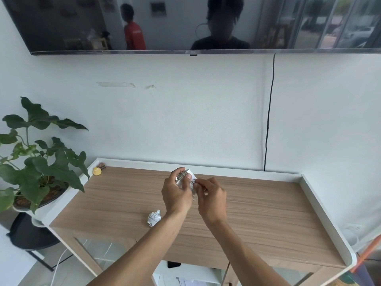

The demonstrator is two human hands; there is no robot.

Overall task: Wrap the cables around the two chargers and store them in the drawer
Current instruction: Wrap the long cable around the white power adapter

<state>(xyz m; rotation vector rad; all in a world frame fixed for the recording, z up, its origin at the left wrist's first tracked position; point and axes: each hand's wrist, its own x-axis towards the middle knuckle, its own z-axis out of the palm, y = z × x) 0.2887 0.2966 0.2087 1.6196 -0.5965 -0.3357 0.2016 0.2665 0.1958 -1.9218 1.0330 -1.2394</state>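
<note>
Grey cable [184,175] sitting coiled round white charger [191,173]. We are gripping that bundle in left hand [177,193], fingers curled round it, above table [268,203] near back edge, so coils are not slipping. Right hand [210,195] pinching loose cable end beside it, we are judging, to tuck it. Second charger [154,218], already wrapped, lying toward front edge, left of middle, waiting to be stored.

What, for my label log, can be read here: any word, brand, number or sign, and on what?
Nothing reads clearly.
Logo on the television lower bezel: too small and blurred.
Print on the papers below the tabletop: blurred.
Held charger and its cable: no marking visible.
Wrapped charger on the tabletop: no marking visible.
</note>
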